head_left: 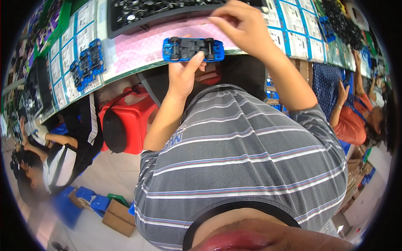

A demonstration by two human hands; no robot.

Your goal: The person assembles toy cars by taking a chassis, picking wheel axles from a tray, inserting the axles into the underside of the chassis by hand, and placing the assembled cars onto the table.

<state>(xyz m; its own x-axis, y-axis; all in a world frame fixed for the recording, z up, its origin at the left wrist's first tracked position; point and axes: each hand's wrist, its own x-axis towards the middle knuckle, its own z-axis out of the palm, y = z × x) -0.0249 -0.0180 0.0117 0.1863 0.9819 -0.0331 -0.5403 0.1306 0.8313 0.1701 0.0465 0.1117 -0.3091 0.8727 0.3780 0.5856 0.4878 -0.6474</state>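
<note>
A blue toy car lies upside down in my left hand, with its black underside and wheels facing up. My left thumb presses on the underside while the fingers support the body from below. To the right of the car and a little beyond it, my right hand is raised by the front edge of a black tray full of small black and shiny parts. Its thumb and fingers are bent together, and whatever may be between the tips is too small to make out.
Pink padded sheeting covers the bench before me. More upturned blue cars lie at the left on white printed sheets. A red stool stands below the bench. Co-workers sit at left and right; cardboard boxes are on the floor.
</note>
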